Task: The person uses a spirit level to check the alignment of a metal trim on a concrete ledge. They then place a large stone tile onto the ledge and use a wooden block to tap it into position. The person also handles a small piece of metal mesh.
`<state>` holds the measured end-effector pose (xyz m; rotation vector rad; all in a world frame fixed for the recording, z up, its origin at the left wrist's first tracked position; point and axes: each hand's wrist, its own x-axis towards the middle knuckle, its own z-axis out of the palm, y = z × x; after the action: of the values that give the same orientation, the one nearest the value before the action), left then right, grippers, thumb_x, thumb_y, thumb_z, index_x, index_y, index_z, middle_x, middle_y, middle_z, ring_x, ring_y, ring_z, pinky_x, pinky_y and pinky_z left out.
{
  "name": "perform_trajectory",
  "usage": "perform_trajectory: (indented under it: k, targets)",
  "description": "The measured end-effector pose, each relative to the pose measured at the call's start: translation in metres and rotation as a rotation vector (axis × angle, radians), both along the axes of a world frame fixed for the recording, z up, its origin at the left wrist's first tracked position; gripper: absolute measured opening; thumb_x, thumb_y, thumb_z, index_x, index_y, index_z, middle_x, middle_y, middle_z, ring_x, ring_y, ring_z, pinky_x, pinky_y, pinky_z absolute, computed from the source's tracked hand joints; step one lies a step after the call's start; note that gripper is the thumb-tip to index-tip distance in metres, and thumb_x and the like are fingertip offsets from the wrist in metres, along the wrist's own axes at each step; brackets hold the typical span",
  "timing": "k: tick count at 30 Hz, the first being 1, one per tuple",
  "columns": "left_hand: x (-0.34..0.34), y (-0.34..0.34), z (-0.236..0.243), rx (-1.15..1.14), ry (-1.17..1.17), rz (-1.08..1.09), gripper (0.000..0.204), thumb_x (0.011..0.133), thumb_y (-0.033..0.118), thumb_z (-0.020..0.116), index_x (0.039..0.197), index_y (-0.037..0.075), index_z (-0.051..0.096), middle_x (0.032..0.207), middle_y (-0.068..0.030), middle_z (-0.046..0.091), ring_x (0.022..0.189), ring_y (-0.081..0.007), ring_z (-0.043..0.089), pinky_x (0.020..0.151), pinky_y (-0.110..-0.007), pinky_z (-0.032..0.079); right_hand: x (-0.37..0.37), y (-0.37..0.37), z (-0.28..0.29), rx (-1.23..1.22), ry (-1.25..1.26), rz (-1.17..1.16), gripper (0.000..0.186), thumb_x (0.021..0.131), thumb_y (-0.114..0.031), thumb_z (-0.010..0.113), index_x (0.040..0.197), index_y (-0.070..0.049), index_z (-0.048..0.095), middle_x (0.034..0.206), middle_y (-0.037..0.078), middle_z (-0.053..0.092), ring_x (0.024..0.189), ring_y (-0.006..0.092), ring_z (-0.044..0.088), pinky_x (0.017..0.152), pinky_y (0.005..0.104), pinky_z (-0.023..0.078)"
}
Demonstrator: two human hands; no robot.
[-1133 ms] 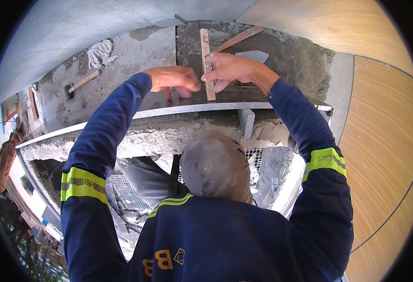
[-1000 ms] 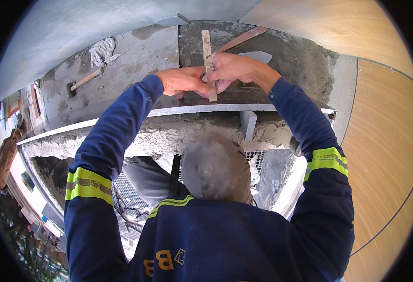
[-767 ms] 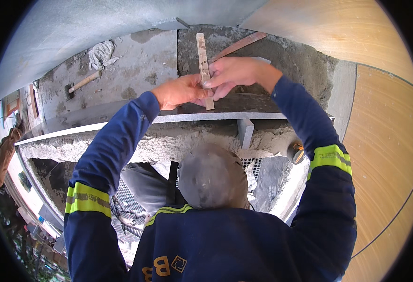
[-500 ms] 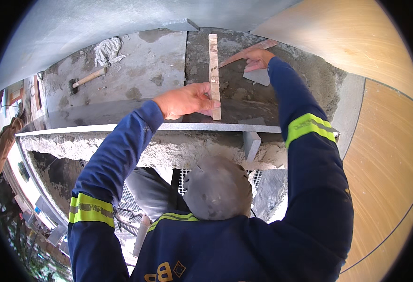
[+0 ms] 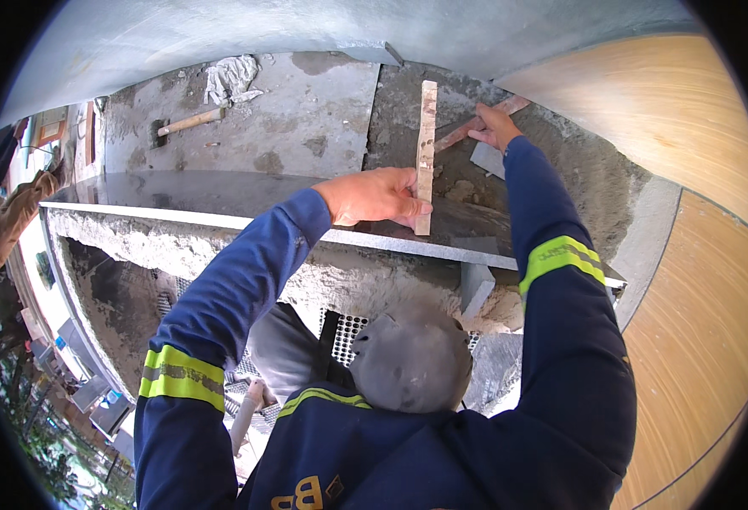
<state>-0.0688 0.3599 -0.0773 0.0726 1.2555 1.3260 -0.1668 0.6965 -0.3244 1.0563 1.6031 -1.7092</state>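
Observation:
My left hand [image 5: 378,197] grips the near end of a pale, rough-edged wooden strip [image 5: 426,144], thumb on one side and fingers on the other. The strip points away from me above the dark polished stone slab [image 5: 246,191]. Farther off to the right, my right hand [image 5: 498,129] has its fingers about a reddish-brown wooden strip [image 5: 456,138] lying slantwise on rough mortar. Part of that strip is covered by the hand. Just below the right hand lies a flat grey piece [image 5: 487,159], partly hidden by the sleeve.
On the grey panel [image 5: 306,102] lie a wooden-handled hammer [image 5: 191,121] and a crumpled whitish cloth [image 5: 232,80]. A small stone block [image 5: 477,289] stands under the slab's front edge. A wood-grained panel [image 5: 688,255] borders the right. A rounded grey form [image 5: 412,361] sits between my arms.
The view has shifted, so the scene sits farther right and lower. My left hand still holds the pale strip. Fingers of my right hand have spread a little around the reddish strip.

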Motion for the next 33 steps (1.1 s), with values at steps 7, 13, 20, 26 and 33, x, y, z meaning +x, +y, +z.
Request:
perform_trajectory:
  k: [7, 13, 20, 26, 33]
  targets:
    - [0.001, -0.002, 0.003, 0.065, -0.043, 0.028, 0.033, 0.106, 0.011, 0.062, 0.136, 0.001, 0.054, 0.125, -0.0070, 0.063, 0.120, -0.0182, 0.063, 0.110, -0.035, 0.052, 0.025, -0.013, 0.146, -0.043, -0.119, 0.250, 0.027, 0.092, -0.025, 0.076, 0.109, -0.006, 0.067, 0.110, 0.004, 0.069, 0.101, 0.0185, 0.069, 0.091, 0.0358, 0.064]
    - [0.002, 0.001, 0.001, 0.094, -0.044, 0.045, 0.034, 0.106, 0.011, 0.062, 0.137, 0.001, 0.054, 0.128, -0.0074, 0.064, 0.119, -0.0166, 0.064, 0.109, -0.034, 0.052, 0.045, -0.057, 0.265, 0.070, 0.136, 0.425, 0.035, 0.095, -0.034, 0.071, 0.107, -0.002, 0.063, 0.091, 0.008, 0.069, 0.068, 0.0153, 0.068, 0.065, 0.0252, 0.062]
    - [0.006, -0.019, -0.004, 0.068, -0.018, 0.102, 0.026, 0.105, 0.013, 0.065, 0.128, 0.003, 0.059, 0.120, -0.0052, 0.067, 0.111, -0.0168, 0.068, 0.099, -0.032, 0.055, 0.061, -0.083, 0.283, 0.360, 0.333, 0.462, 0.051, 0.098, -0.041, 0.068, 0.116, 0.005, 0.057, 0.093, 0.012, 0.069, 0.062, 0.0171, 0.069, 0.054, 0.0262, 0.057]
    - [0.004, -0.040, -0.021, 0.015, -0.129, 0.161, 0.034, 0.103, 0.014, 0.068, 0.134, 0.005, 0.058, 0.121, -0.0051, 0.069, 0.109, -0.0150, 0.068, 0.100, -0.031, 0.055, 0.062, -0.094, 0.279, 0.574, 0.492, 0.502, 0.057, 0.093, -0.042, 0.074, 0.119, 0.005, 0.055, 0.092, 0.013, 0.070, 0.072, 0.0186, 0.071, 0.056, 0.0319, 0.054]
    - [0.001, -0.047, -0.030, -0.053, -0.193, 0.177, 0.038, 0.099, 0.009, 0.071, 0.133, -0.002, 0.059, 0.122, -0.0082, 0.070, 0.110, -0.0172, 0.069, 0.099, -0.033, 0.057, 0.066, -0.116, 0.295, 0.901, 0.620, 0.576, 0.056, 0.088, -0.040, 0.077, 0.114, 0.004, 0.054, 0.082, 0.013, 0.070, 0.075, 0.0247, 0.071, 0.071, 0.0388, 0.056]
